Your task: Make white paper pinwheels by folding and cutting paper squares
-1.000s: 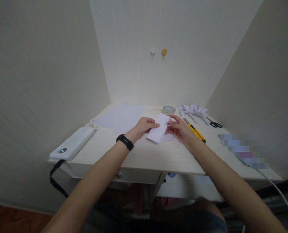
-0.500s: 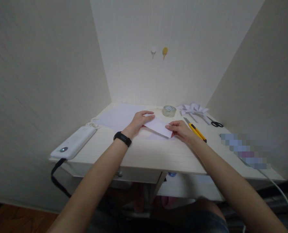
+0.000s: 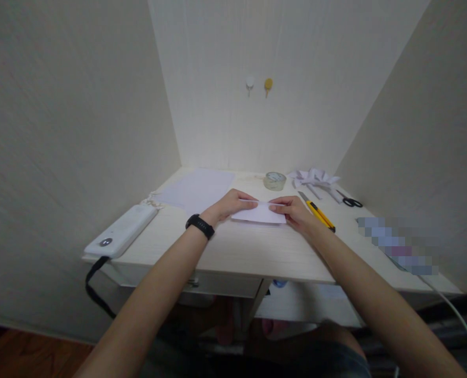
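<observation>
I saw my left hand [image 3: 230, 203] and right hand [image 3: 292, 209] pinching opposite ends of a folded white paper [image 3: 259, 214], pressed flat mid-bench [image 3: 257, 252] so the crease would hold.

Tape [image 3: 274, 180] behind paper [image 3: 259, 214] (knife [image 3: 316, 211] right)

I am sitting at a small home craft corner, a pale wood-grain surface [image 3: 257, 252] tucked into a niche between cream walls. Two little hooks [image 3: 259, 84] hang on the back wall. Around me lie a roll of tape [image 3: 274, 180], a yellow utility knife [image 3: 317, 211], black-handled scissors [image 3: 347, 200], folded paper shapes [image 3: 314, 177] and loose white sheets [image 3: 198, 188]. A white power bank [image 3: 120, 231] rests at the left edge, above a wooden floor [image 3: 29, 357].
</observation>
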Available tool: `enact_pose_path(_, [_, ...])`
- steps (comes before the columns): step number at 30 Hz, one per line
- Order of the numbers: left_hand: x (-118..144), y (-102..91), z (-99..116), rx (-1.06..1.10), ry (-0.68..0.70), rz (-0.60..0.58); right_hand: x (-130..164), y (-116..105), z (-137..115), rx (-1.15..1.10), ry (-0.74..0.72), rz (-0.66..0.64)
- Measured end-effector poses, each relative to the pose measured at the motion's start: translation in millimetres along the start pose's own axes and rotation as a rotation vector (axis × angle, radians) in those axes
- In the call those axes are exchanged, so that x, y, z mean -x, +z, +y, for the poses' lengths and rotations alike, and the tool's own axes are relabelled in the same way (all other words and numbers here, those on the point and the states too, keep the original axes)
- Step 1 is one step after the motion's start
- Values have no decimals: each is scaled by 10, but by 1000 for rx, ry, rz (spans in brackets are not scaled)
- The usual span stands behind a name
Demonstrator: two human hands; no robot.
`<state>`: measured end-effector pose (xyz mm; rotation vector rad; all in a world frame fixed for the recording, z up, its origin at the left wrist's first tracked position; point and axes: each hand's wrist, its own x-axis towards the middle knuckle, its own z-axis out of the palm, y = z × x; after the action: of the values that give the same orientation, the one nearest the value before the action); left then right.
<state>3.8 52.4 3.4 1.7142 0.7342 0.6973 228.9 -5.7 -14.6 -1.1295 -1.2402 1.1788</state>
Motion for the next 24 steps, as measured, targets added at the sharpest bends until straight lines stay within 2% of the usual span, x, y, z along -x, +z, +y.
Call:
enact_pose_path(7, [12,22,59,125,40,4,26,23,-53,-144,-10,-2])
enact_pose_path(13, [-8,18,33,180,27,20,53,39,-85,-171,17,-4])
enact_pose_path(24, [25,36,77,319,-41,-64,45,-52,-113,-56,-40,-35])
